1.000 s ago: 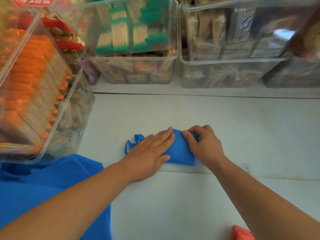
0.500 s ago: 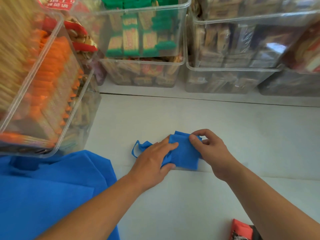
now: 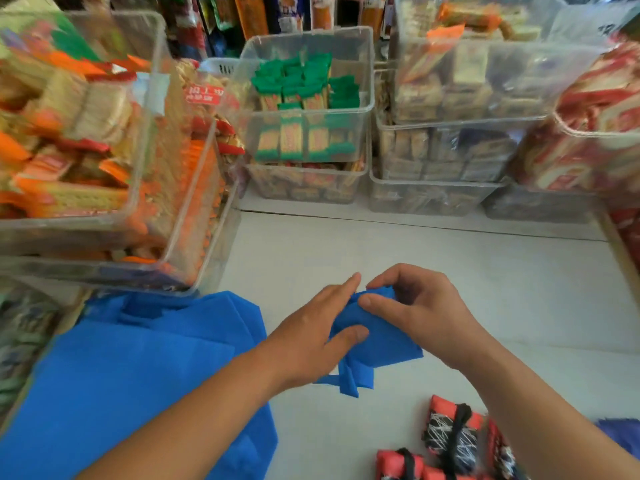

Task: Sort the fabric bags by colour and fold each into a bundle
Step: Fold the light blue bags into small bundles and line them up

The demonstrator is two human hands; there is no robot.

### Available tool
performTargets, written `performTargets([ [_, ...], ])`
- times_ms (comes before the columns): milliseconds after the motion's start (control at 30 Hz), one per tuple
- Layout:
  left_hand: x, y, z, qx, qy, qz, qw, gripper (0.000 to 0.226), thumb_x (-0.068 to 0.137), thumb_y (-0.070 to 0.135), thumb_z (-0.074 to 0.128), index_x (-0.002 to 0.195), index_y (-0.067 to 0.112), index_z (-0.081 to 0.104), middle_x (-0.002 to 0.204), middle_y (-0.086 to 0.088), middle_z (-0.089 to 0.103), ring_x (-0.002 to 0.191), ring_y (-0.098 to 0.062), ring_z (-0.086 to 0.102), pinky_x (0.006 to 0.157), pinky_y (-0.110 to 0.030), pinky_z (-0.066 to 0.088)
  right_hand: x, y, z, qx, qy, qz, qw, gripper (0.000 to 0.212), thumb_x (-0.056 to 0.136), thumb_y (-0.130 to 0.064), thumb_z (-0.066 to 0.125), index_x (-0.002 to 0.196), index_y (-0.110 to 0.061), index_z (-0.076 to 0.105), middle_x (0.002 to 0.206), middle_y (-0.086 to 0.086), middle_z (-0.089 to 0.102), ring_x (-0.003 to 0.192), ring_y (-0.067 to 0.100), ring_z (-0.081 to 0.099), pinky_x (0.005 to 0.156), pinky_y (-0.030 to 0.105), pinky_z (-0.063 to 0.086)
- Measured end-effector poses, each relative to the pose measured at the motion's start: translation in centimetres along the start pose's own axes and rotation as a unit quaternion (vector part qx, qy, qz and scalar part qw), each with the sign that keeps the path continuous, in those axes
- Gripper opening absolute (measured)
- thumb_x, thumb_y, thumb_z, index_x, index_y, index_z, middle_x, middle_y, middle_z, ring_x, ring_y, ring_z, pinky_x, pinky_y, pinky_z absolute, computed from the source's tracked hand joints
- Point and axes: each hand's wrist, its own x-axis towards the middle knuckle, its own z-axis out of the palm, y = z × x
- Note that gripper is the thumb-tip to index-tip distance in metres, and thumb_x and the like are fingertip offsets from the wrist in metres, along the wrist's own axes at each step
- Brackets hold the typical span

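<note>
From my seat at the feed, the white tabletop (image 3: pixel 467 289) fills the middle of the view. It is hemmed in at the back and on the left by stacked clear bins (image 3: pixel 370 109) packed with wrapped snacks, orange packets on the left and green-topped ones in the centre. A pile of flat blue bags (image 3: pixel 121 393) lies spread at the lower left, its far edge tucked under the nearest bin. Both forearms reach in from the bottom and meet at the centre on the folded blue bag (image 3: pixel 381 341), a small thick wedge of fabric just right of the flat pile. The left hand (image 3: pixel 311 337) has its fingers stretched nearly straight along the bag's far left edge, with the thumb pressed onto the near face, so the fabric is pinched between them. The right hand (image 3: pixel 422 306) is curled, with the thumb tip on the top of the fold and the fingers hooked over the far edge, gripping the bag there. The handle straps (image 3: pixel 348 382) trail out below the left hand toward me. I cannot tell whether the bag is lifted clear of the tabletop. Near the bottom right sit red bundles (image 3: pixel 450 434) with black-and-white print, bound with black straps. A corner of purple cloth (image 3: pixel 620 436) shows at the right edge.
</note>
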Motion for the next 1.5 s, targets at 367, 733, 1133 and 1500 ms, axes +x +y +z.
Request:
performTargets([
  [367,-14.2,8.1,0.6,-0.09,0.124,0.02,0.988,0.037,0.105,0.022,0.054,0.138,0.04,0.054,0.12,0.022,0.065,0.114,-0.001,0.061,0.097,-0.033,0.052,-11.1,-8.8,1.3,0.022,-0.036,-0.039,0.998,0.016,0.081,-0.013,0.087,0.089,-0.02,0.076,0.094,0.007,0.077,0.09,0.04,0.069,0.081,0.056,0.057],
  [733,-18.3,9.3,-1.6,-0.234,0.202,-0.012,0.951,0.029,0.091,0.027,0.077,0.116,0.035,0.065,0.103,0.01,0.074,0.099,-0.011,0.071,0.088,-0.038,0.059,-14.0,-12.3,4.4,0.009,-0.066,-0.013,0.998,0.031,0.076,-0.036,0.088,0.098,-0.017,0.078,0.095,0.013,0.078,0.092,0.038,0.074,0.084,0.061,0.059],
  [1133,-20.5,9.5,-2.8,-0.216,0.087,-0.059,0.971,0.006,0.088,0.014,0.068,0.085,0.009,0.067,0.069,-0.002,0.066,0.062,-0.01,0.056,0.059,-0.026,0.044,-13.7,-14.1,2.2,0.064,-0.041,-0.037,0.996,0.03,0.08,-0.03,0.08,0.106,-0.016,0.078,0.107,0.011,0.078,0.101,0.032,0.075,0.093,0.055,0.059],
  [1500,-22.1,6.2,-5.7,-0.367,0.206,-0.103,0.901,0.015,0.094,0.009,0.073,0.109,0.012,0.074,0.098,-0.012,0.078,0.082,-0.022,0.071,0.073,-0.034,0.059,-11.9,-9.8,1.1,0.103,-0.001,0.026,0.994,0.03,0.09,-0.029,0.072,0.115,-0.014,0.076,0.112,0.013,0.077,0.105,0.035,0.073,0.086,0.041,0.056],
])
